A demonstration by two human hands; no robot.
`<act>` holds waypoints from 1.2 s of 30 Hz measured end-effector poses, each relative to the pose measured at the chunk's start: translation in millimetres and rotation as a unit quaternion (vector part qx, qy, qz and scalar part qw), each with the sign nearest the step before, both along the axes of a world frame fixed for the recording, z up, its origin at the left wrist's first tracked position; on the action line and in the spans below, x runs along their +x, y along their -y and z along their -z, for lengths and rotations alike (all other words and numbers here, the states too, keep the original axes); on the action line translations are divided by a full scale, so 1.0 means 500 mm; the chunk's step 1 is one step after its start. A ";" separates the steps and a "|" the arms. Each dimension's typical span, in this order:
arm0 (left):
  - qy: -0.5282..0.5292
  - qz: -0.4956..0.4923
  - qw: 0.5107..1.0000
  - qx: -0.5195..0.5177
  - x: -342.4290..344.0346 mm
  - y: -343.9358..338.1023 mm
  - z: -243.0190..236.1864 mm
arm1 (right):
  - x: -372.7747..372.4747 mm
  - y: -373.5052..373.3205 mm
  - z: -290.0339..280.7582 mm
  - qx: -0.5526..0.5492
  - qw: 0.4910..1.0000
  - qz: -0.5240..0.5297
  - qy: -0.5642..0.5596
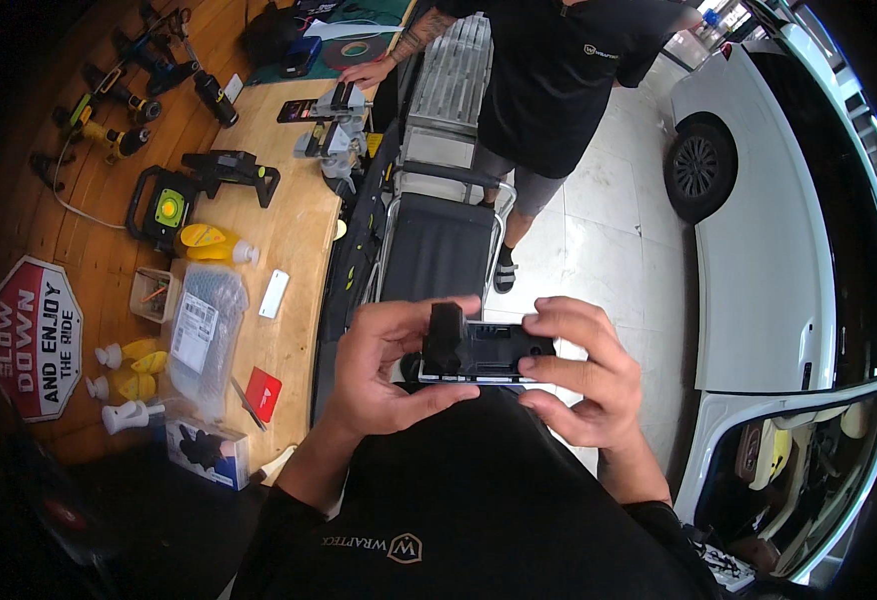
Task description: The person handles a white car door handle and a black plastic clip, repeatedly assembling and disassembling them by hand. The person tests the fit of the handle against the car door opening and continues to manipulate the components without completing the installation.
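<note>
In front of my chest I hold a small black plastic device between both hands. A raised block stands at its left end, a recess shows in its middle, and a pale strip runs along its lower edge. My left hand grips the block end, thumb below and fingers behind. At the other end, the fingers and thumb of my right hand pinch the device. What kind of device it is, I cannot make out.
A wooden workbench on the left carries a bubble-wrapped package, a white box, a red card and a work light. Beyond the padded black chair stands another person, one hand on the bench. A white car is on the right.
</note>
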State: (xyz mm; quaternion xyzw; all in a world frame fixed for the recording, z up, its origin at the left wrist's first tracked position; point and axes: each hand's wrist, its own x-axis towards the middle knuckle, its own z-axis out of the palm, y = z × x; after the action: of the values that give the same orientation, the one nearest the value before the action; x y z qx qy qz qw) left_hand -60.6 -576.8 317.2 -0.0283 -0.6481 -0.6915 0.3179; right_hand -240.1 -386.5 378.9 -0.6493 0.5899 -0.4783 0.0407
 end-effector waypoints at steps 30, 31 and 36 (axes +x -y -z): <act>-0.113 -0.009 0.967 -0.227 -0.010 0.020 0.001 | 0.038 -0.025 0.036 -0.117 0.992 0.054 -0.004; -0.112 -0.008 0.970 -0.217 -0.010 0.015 0.002 | 0.038 -0.025 0.032 -0.117 0.991 0.056 -0.011; -0.119 -0.007 0.968 -0.221 -0.012 0.015 0.014 | 0.034 -0.029 0.022 -0.084 0.996 0.021 0.002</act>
State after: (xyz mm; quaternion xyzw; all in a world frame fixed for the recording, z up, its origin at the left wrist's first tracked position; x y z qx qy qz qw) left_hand -66.4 -584.3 310.2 -0.1758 -0.7426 -0.5201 0.3837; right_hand -223.0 -372.1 367.7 -0.6369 0.5606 -0.5287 -0.0228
